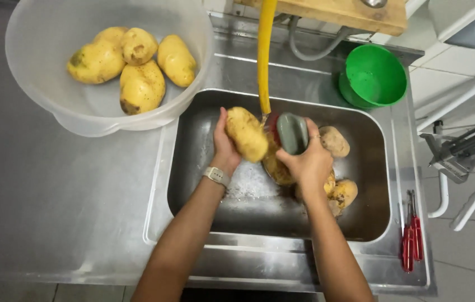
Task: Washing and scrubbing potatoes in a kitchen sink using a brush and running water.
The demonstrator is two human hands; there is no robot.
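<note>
My left hand [224, 148] grips a large yellow potato [246, 134] over the steel sink [371, 218], under a yellow hose [265, 56]. My right hand [307, 162] holds a grey scrubbing brush [292, 133] right beside that potato. Below and behind my hands, several dirty potatoes [335, 141] lie in the sink basin. A watch is on my left wrist.
A translucent white bowl [41, 95] with several washed potatoes [142, 86] stands on the steel counter at the upper left. A green bowl [374, 75] sits behind the sink. Red-handled peelers [411, 240] lie on the sink's right rim. A metal cutter stands at the far right.
</note>
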